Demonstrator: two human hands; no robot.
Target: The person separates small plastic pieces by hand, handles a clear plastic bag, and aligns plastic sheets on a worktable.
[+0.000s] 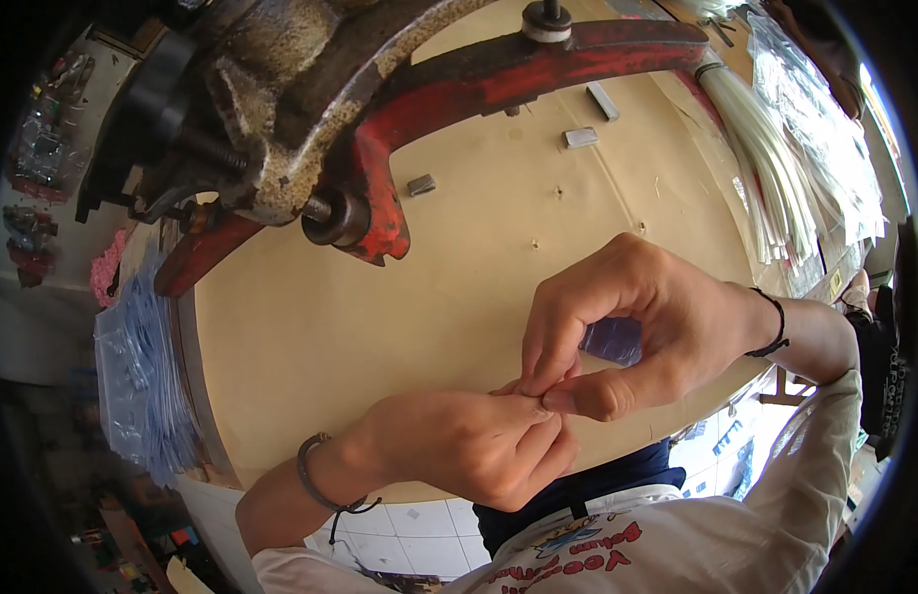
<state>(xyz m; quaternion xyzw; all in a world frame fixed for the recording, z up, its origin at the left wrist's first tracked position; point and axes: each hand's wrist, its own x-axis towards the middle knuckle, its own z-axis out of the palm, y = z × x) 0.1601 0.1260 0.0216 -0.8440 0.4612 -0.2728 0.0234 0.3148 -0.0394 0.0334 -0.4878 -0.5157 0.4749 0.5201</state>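
Note:
My left hand (469,445) is closed, with its fingers curled near the front edge of the tan-covered table (310,327). Thumb and fingertips of my right hand (627,327) are pinched together and meet the fingertips of my left hand. Whatever lies between them is hidden or too small to name. Behind the right hand, a piece of bluish-purple see-through plastic (613,340) shows through the gap between thumb and fingers. Whether the hand touches it, I cannot tell.
A heavy metal machine (290,89) with a curved red frame (459,79) spans the table's far side. Small metal blocks (580,138) lie beyond my hands. Clear plastic bags (147,376) are stacked at left; pale strips (766,168) and more clear plastic (825,129) lie at right.

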